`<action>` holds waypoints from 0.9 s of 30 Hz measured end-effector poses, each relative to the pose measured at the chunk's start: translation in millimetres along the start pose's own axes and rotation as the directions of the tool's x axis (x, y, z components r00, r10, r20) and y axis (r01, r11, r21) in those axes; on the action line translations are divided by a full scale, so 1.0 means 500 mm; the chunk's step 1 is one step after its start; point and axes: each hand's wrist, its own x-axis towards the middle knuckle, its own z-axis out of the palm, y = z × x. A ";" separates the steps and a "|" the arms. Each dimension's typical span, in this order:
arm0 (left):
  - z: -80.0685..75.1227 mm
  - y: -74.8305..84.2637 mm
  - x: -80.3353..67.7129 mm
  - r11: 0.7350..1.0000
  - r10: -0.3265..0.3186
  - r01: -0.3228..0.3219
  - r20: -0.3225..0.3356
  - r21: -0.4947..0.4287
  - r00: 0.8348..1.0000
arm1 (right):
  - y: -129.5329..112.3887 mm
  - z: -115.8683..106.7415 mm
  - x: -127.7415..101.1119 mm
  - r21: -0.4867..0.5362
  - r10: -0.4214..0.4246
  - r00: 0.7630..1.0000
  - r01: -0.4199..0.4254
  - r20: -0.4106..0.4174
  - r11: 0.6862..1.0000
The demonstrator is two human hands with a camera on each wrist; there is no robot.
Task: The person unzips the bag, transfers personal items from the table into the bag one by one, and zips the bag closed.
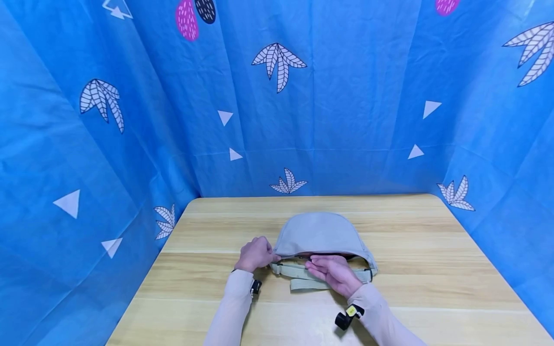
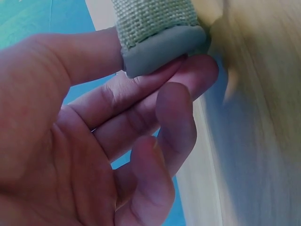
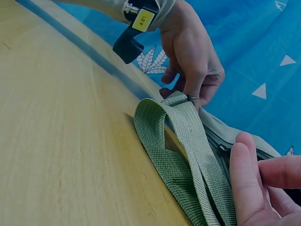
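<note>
A pale grey-green waist bag (image 1: 319, 234) lies flat on the wooden table (image 1: 433, 269), its woven strap (image 1: 303, 276) folded along the near edge. My left hand (image 1: 256, 253) pinches the bag's left end, where the strap (image 2: 155, 21) meets the grey fabric tab (image 2: 164, 49), between thumb and fingers. My right hand (image 1: 333, 271) rests over the bag's near edge by the zip, fingers (image 3: 249, 174) fairly straight and touching it. The right wrist view shows the folded strap (image 3: 188, 155) and the left hand (image 3: 193, 61) beyond it.
Blue patterned cloth (image 1: 346, 96) hangs round the table on the back and both sides. Each wrist carries a small black camera (image 1: 346, 317). Bare wood lies all round the bag.
</note>
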 end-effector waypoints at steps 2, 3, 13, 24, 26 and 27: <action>-0.001 0.002 0.000 1.000 -0.003 0.003 0.000 0.003 1.000 | 0.000 -0.001 -0.001 0.000 -0.006 1.000 0.006 0.002 1.000; -0.001 0.003 0.000 1.000 -0.004 0.004 0.001 0.006 1.000 | 0.000 -0.002 -0.002 -0.004 -0.009 1.000 0.009 0.006 1.000; 0.001 0.002 0.000 1.000 -0.008 0.008 0.018 -0.003 1.000 | -0.002 -0.007 -0.005 -0.019 -0.010 1.000 0.010 0.002 1.000; 0.001 -0.005 -0.002 1.000 -0.001 0.001 0.014 -0.027 1.000 | -0.007 -0.011 -0.009 -0.038 -0.010 1.000 0.010 0.007 0.999; 0.001 -0.006 -0.002 1.000 -0.001 0.002 0.013 -0.023 1.000 | -0.009 -0.011 -0.009 -0.044 -0.013 1.000 0.014 0.009 0.999; 0.000 -0.006 -0.001 1.000 -0.002 0.002 0.015 -0.023 1.000 | -0.010 -0.011 -0.009 -0.047 -0.014 1.000 0.014 0.010 0.999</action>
